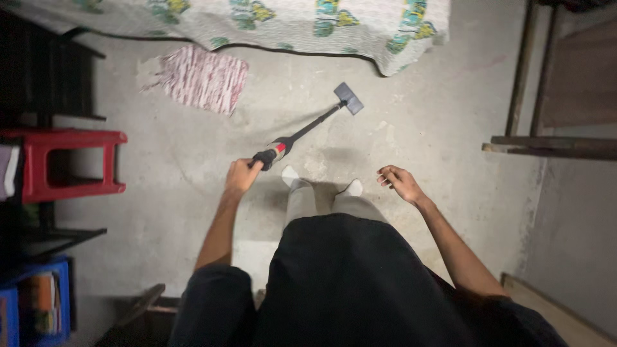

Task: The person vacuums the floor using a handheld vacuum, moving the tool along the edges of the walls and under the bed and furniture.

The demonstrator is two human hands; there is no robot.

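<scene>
Black cloth of the person's garment fills the lower middle of the view, with two socked feet (321,183) showing just beyond its hem on the concrete floor (160,193).

Left hand (242,176): fingers wrapped tight around the grip of a handheld vacuum (302,132), arm stretched forward. The vacuum's body at the hand is black with a red patch; a thin dark tube runs up and to the right from it to a flat dark nozzle head (348,98), which sits on or just above the floor; contact cannot be told.

Right hand (398,182): empty, fingers loosely curled and slightly apart, held out over the floor to the right of the feet, touching nothing.

Left side of the view: a blue crate (26,302) near the bottom edge, and farther on a red plastic stool (61,164) standing beside dark shelving.

Right side: a wooden frame (546,128) with a horizontal bar.

Farther out, beyond the nozzle head and to its left, a red-and-white striped mat (202,78) lies flat on the floor, well apart from the vacuum. At the far edge, a pale bedcover (289,26) with green and yellow printed patches hangs down to the floor.
</scene>
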